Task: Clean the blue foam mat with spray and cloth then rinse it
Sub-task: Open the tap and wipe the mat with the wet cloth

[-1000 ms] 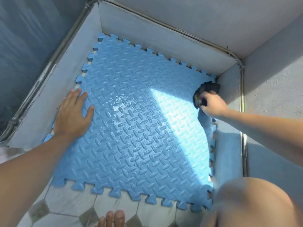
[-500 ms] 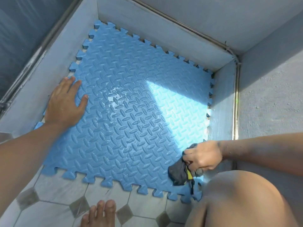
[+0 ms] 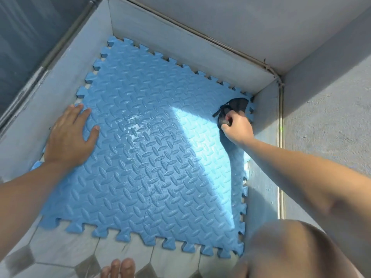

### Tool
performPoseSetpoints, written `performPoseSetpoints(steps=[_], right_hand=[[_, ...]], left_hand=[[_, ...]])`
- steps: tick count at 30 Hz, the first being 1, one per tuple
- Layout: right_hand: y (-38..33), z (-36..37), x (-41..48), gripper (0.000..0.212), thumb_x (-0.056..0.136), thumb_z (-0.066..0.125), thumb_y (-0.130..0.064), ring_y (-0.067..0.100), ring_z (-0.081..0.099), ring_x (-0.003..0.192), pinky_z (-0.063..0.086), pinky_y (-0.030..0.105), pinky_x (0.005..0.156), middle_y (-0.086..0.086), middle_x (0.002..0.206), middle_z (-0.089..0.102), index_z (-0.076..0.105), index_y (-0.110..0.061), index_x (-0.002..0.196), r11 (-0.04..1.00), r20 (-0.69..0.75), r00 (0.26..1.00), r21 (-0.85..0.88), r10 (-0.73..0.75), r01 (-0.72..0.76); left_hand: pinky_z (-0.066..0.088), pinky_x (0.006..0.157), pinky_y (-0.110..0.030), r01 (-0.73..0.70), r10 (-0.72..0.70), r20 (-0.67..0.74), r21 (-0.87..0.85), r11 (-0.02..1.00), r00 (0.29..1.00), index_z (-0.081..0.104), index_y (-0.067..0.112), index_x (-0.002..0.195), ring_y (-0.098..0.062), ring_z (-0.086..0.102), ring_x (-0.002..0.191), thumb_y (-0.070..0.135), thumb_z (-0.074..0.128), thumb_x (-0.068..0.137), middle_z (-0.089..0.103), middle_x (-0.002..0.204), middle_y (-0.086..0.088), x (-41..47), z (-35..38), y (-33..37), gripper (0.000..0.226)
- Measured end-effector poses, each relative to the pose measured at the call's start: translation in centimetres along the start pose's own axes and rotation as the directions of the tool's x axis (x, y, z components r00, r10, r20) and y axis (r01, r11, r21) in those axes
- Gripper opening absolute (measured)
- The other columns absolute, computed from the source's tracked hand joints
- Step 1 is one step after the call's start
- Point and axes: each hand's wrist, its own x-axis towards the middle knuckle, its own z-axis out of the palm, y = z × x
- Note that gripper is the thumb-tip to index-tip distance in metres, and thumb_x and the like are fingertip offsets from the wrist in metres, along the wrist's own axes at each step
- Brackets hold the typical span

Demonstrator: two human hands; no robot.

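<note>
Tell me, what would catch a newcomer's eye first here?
The bright blue foam mat dominates the middle, with a sunlit patch across its right half. The right hand grips a dark cloth at the mat's far right corner, while the left hand presses flat near its left edge.

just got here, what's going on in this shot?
A person crouches over a blue foam mat laid in a walled corner of a tiled floor. The left hand presses flat on the mat's left edge. The right hand grips a dark cloth at the far right corner. A wet patch shines near the middle. No spray bottle is in view.
</note>
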Motion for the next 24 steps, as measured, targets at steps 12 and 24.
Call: performPoseSetpoints(steps=[12,24], right_hand=[[-8.7,3.6,-11.9,0.022,0.075,0.059,-0.014,0.030,0.048,0.089,0.045,0.041,0.073,0.012,0.099,0.053,0.061,-0.009,0.096,0.292,0.370,0.212,0.177,-0.904,0.940],[0.0,-1.0,7.0,0.019,0.090,0.052,-0.022,0.041,0.051,0.104,0.041,0.038,0.082,0.024,0.122,0.050,0.050,-0.012,0.105,0.984,-0.048,0.983,-0.018,0.178,-0.179]], left_hand=[[0.021,0.125,-0.044,0.007,-0.007,0.014,0.010,1.000,1.000,0.049,0.006,0.149,-0.032,0.032,0.153,0.036,0.055,0.101,0.042,0.161,-0.013,-0.2,-0.4,0.3,0.056],[0.026,0.126,-0.046,-0.002,0.002,0.007,0.020,1.000,1.000,0.050,0.008,0.149,-0.030,0.034,0.153,0.045,0.044,0.100,0.043,0.160,-0.011,-0.2,-0.1,0.0,0.062]])
